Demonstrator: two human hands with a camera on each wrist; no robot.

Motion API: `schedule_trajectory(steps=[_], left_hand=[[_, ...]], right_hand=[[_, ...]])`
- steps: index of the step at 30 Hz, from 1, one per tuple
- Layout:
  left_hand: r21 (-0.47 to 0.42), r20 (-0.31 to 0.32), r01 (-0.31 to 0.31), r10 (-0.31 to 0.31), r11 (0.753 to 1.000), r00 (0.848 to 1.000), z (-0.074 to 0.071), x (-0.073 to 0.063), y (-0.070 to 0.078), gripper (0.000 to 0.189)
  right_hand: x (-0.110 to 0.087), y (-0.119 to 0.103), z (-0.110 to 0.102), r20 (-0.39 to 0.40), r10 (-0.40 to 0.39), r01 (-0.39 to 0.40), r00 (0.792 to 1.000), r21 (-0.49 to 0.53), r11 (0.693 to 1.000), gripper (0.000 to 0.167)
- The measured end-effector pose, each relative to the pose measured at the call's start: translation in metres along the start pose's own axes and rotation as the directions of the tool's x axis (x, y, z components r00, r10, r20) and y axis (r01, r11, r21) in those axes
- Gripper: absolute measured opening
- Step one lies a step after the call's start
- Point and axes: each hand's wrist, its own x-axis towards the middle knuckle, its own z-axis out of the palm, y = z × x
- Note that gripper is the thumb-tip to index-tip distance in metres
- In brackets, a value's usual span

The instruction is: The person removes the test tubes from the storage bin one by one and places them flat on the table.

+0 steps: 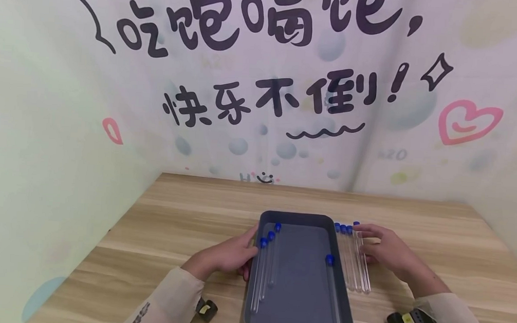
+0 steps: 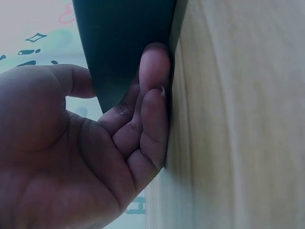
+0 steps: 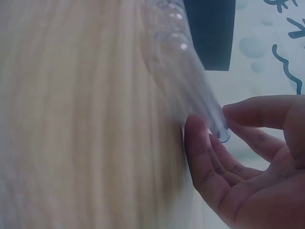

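A grey rectangular tray (image 1: 297,290) lies on the table. My left hand (image 1: 233,253) holds its left side, thumb at the rim; in the left wrist view the fingers curl against the dark tray wall (image 2: 126,38). Inside the tray, three clear test tubes with blue caps (image 1: 271,236) lie at the left and one test tube (image 1: 330,260) at the right. Several more capped tubes (image 1: 343,229) lie side by side just right of the tray. My right hand (image 1: 387,251) pinches the rightmost test tube (image 1: 364,274) near its cap; the right wrist view shows its fingers around the tube's end.
The wood-grain table (image 1: 185,211) extends on both sides of the tray. Behind it hangs a white backdrop (image 1: 224,150) with black lettering and coloured drawings. A small black device (image 1: 401,322) is worn at the right wrist, another (image 1: 207,310) at the left.
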Motion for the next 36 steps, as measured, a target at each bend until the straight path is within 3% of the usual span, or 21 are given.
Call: schedule_trajectory(steps=[23, 36], left_hand=[[-0.031, 0.007, -0.017, 0.017, 0.999, 1.000, 0.0002, 0.0005, -0.0013, 0.072], [-0.034, 0.011, -0.024, 0.024, 0.999, 1.000, 0.0003, 0.0010, -0.0011, 0.071]], right_hand=[[-0.0001, 0.0007, 0.0003, -0.012, 0.022, -0.024, 1.000, -0.118, 0.993, 0.052], [-0.0002, 0.0004, 0.0006, -0.027, 0.019, -0.022, 0.999, -0.116, 0.993, 0.053]])
